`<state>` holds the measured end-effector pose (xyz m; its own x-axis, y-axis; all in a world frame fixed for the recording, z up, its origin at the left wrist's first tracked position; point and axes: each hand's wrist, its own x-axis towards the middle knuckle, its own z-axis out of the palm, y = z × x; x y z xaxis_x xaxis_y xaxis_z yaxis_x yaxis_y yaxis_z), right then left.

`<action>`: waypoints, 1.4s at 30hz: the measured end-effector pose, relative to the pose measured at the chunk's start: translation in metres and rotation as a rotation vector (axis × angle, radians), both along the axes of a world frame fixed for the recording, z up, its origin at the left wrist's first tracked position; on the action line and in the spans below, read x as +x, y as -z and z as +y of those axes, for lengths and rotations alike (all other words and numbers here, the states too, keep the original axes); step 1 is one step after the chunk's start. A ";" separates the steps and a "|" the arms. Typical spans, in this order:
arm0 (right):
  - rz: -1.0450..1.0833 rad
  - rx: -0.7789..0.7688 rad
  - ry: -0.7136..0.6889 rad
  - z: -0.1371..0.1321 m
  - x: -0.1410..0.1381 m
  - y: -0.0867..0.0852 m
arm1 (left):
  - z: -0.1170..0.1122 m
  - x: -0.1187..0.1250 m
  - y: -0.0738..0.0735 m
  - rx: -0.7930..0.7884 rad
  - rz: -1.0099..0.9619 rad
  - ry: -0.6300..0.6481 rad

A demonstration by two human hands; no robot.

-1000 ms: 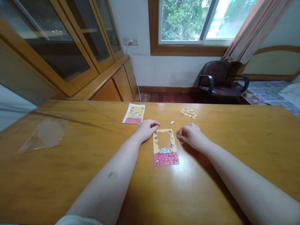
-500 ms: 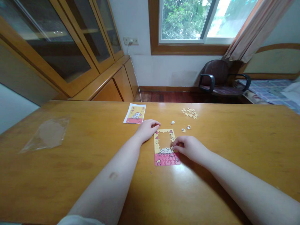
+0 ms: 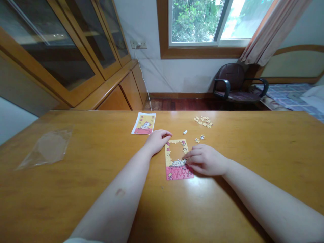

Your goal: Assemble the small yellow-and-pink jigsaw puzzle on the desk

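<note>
A part-assembled jigsaw puzzle (image 3: 179, 172) lies flat on the table, with a pink lower part, a yellow border and a bare gap in its upper middle. My right hand (image 3: 209, 160) is over its right edge, fingers bent and closed on a small puzzle piece at the gap's lower right corner; the fingertips mostly hide that piece. My left hand (image 3: 158, 139) rests at the puzzle's upper left corner, fingers stretched out and holding nothing. Beyond the puzzle lie a few loose white-and-yellow pieces (image 3: 197, 140) and a cluster of yellow pieces (image 3: 204, 122).
A printed picture card (image 3: 143, 123) of a white duck lies beyond my left hand. A clear plastic bag (image 3: 48, 148) is at the left of the wooden table (image 3: 101, 209). Behind the table stand a glass-door cabinet (image 3: 111, 91) and a dark armchair (image 3: 234, 81).
My right hand has turned slightly, its fingers now flatter over the puzzle's right edge. My left hand stays at the corner. The whole view has shifted a little.
</note>
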<state>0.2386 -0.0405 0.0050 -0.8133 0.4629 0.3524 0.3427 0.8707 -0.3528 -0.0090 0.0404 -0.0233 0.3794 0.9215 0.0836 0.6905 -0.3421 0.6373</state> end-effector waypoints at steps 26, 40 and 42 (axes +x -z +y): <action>-0.004 -0.097 0.010 0.004 -0.003 0.007 | 0.000 0.000 0.001 -0.002 0.026 0.001; -0.027 -0.114 -0.001 0.001 -0.004 0.007 | 0.001 0.000 0.000 0.005 0.036 0.010; -0.034 -0.112 0.006 0.002 -0.004 0.009 | 0.001 -0.001 0.003 0.008 0.033 0.010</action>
